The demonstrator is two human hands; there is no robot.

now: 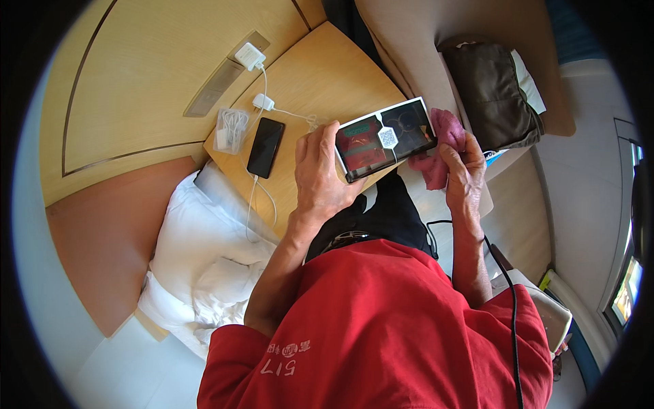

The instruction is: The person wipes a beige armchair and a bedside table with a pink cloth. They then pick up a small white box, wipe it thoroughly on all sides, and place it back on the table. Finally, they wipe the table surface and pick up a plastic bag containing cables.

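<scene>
My left hand (324, 176) grips one end of a flat box (360, 134) with white edges and a dark clear front. Small packets show through that front, and a white label with a printed code crosses its middle. The box is tilted above the wooden desk (327, 66). My right hand (462, 166) pinches a crumpled pink cloth (447, 130), part of which hangs down below the fingers. The cloth lies against the far right end of the box; whether it presses on it I cannot tell.
A black smartphone (265, 148) lies on the desk with a white cable attached. Beside it stand a clear case with a coiled cable (230, 130) and a white plug (263, 101). A white charger (250, 56) sits in the wall socket. White bedding (214, 255) is at left, a dark folded bag (490, 97) at right.
</scene>
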